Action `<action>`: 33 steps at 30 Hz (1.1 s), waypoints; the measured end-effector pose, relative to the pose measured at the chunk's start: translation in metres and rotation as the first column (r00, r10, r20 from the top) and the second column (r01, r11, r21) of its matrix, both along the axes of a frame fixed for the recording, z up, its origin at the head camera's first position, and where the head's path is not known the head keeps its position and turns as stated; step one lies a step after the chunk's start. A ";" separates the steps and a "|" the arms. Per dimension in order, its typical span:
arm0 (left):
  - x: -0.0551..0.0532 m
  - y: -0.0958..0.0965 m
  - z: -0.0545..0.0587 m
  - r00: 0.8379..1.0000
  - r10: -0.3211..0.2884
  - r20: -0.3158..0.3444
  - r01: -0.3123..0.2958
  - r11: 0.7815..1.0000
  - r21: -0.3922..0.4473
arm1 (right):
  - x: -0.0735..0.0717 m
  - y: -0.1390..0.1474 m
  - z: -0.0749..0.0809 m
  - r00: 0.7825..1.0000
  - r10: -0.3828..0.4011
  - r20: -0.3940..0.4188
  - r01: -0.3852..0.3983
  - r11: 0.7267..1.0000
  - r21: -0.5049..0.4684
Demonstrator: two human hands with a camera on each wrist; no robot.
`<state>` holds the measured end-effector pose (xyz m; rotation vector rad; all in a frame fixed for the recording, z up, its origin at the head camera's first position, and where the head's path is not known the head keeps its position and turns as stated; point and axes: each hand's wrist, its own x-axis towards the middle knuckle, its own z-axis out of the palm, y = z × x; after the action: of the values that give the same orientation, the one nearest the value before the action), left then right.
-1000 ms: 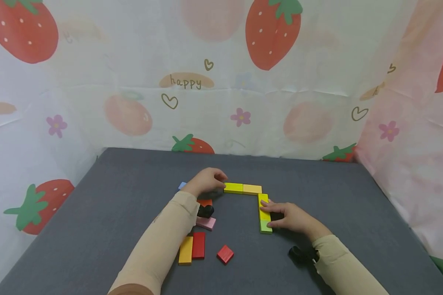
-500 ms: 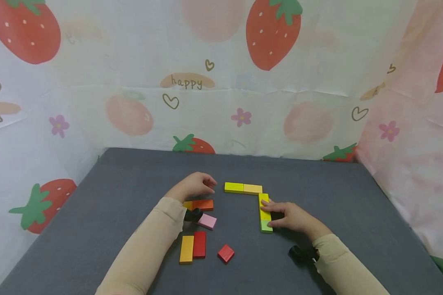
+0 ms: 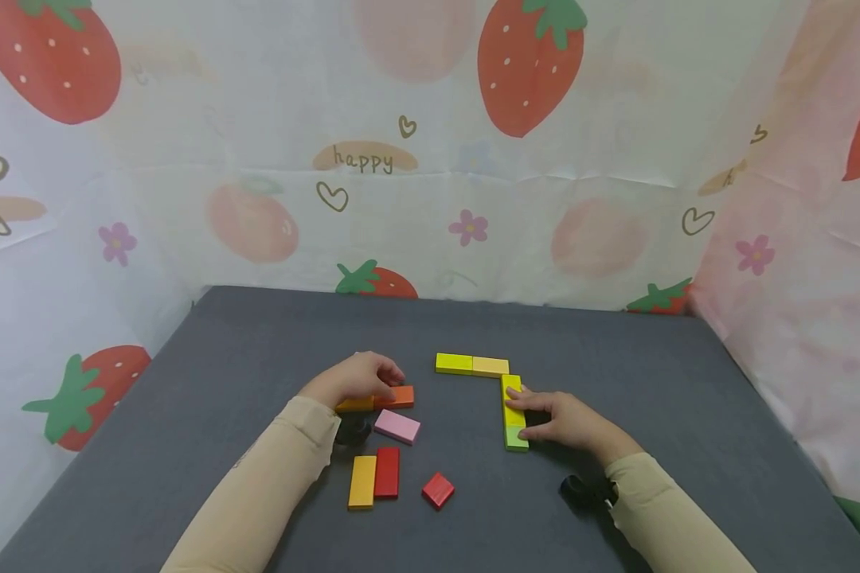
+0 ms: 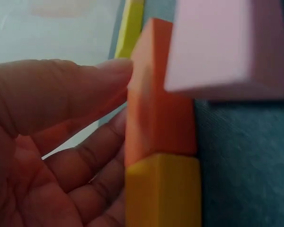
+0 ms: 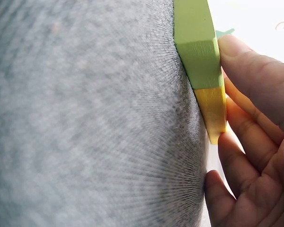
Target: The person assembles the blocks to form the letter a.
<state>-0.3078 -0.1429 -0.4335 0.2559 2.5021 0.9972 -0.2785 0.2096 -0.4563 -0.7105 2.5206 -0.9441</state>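
My left hand [image 3: 358, 376] is beside an orange block [image 3: 404, 396], which meets an amber block [image 3: 356, 404] end to end. In the left wrist view the thumb tip [image 4: 120, 71] is right at the orange block's side, the other fingers loosely bent behind. My right hand [image 3: 564, 420] rests against a short column of a yellow block [image 3: 512, 390] and a light green block [image 3: 517, 438], its thumb at the green one and its fingertips on the yellow. From the top of this column a yellow block [image 3: 455, 364] and a pale orange block [image 3: 490, 367] run leftward.
A pink block [image 3: 397, 427] lies aslant just in front of the orange one. Nearer are an amber block [image 3: 361, 481] and a red block [image 3: 387, 473] side by side, and a small red block [image 3: 439, 490] turned cornerwise. A strawberry-print cloth [image 3: 430, 239] stands behind the grey table [image 3: 616, 350].
My left hand has drawn back from the left end of the yellow row, leftward and nearer, to the orange block. The right hand and the blocks have stayed in place.
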 end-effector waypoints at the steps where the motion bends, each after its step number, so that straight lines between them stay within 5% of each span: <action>1: 0.001 -0.001 0.000 1.000 -0.001 0.004 0.001 1.000 -0.011 | 0.000 0.000 0.000 1.000 0.000 -0.002 0.000 1.000 0.002; 13: 0.000 -0.006 -0.007 0.998 -0.058 -0.034 0.054 0.990 -0.128 | 0.000 -0.001 0.000 1.000 -0.001 0.010 0.001 1.000 -0.008; 33: 0.006 0.001 -0.002 0.987 -0.127 -0.094 0.111 0.981 -0.156 | -0.001 -0.001 0.000 1.000 -0.002 0.022 0.002 1.000 -0.006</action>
<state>-0.3016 -0.1422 -0.4355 0.4148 2.6049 0.7615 -0.2792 0.2089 -0.4561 -0.6958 2.5015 -0.9552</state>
